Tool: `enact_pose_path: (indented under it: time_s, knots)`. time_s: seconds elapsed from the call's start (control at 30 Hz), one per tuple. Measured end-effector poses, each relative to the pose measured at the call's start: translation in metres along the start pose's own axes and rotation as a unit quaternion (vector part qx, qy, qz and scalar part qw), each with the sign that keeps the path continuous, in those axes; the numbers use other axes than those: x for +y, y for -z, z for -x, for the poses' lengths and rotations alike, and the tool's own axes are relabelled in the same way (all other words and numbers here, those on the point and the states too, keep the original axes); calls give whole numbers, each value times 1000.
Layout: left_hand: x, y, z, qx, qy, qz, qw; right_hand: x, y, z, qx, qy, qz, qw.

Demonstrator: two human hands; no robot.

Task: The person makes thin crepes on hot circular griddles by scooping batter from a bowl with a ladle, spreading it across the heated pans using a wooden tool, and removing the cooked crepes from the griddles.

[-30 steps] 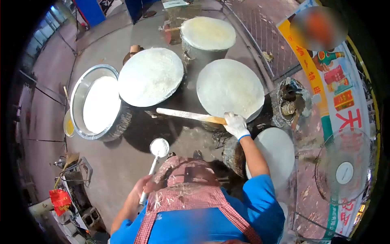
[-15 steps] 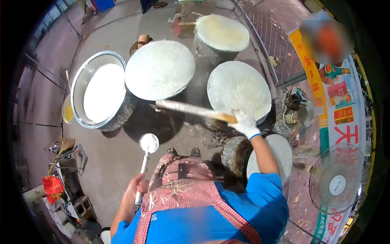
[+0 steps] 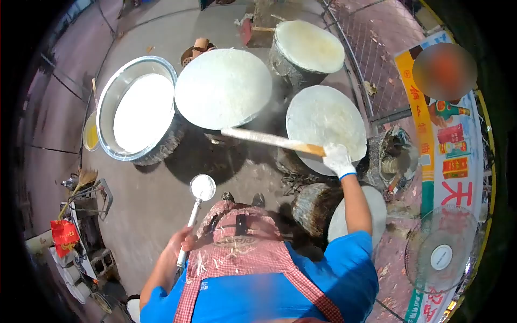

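My left hand (image 3: 180, 243) is closed around the pale handle of a ladle (image 3: 203, 188), whose round bowl holds white batter above the floor. My right hand (image 3: 339, 159), in a white glove, grips the wooden end of a long flat scraper (image 3: 272, 139). Its whitish blade points left, with its tip by the near edge of a round griddle (image 3: 223, 89) covered with a pale layer; I cannot tell whether they touch. Beneath the gloved hand lies a second coated griddle (image 3: 323, 121). To the left stands a metal basin (image 3: 106, 134) of white batter (image 3: 142, 113).
A third coated griddle (image 3: 309, 47) stands farther back, and another pale round surface (image 3: 371, 215) is beside my right arm. A rusty drum (image 3: 312, 207) sits near my legs. At right are a printed banner (image 3: 425, 156) and a fan (image 3: 441, 257); a broom (image 3: 86, 177) is at left.
The view has shifted slightly, moving the griddles and basin rightward and up in the picture. My right hand and the scraper have moved right and forward. The ladle stays in my left hand.
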State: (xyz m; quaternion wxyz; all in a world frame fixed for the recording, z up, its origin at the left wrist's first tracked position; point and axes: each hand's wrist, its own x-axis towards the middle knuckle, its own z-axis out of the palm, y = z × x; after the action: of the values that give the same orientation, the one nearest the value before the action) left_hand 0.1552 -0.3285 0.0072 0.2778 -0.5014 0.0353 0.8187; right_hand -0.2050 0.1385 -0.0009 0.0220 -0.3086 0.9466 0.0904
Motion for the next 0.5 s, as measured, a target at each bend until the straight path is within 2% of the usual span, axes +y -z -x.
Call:
enact_pose_path:
  time_s: [0.03, 0.07, 0.2, 0.3, 0.33, 0.4, 0.47, 0.5]
  knots:
    - [3, 5, -2, -1, 6, 9, 1000, 3, 13, -2, 29, -16, 3, 999]
    - [6, 8, -2, 7, 4, 3, 1000, 9, 22, -10, -1, -42, -17, 999]
    - [16, 3, 1, -12, -14, -57, 998, 28, 63, -26, 17, -117, -12, 993]
    - [26, -3, -3, 28, -5, -36, 999, 59, 82, -36, 60, -129, -11, 990]
    - [29, -7, -4, 15, -15, -56, 998, 67, 101, -39, 30, -144, -11, 989]
    - [30, -14, -8, -11, -37, -91, 995, 94, 121, -45, 66, -152, -20, 986]
    - [29, -37, -10, -20, -38, -62, 997, 123, 141, -55, 86, -183, -36, 979]
    - [23, -44, -13, -24, -37, -42, 998, 144, 142, -57, 148, -156, -31, 976]
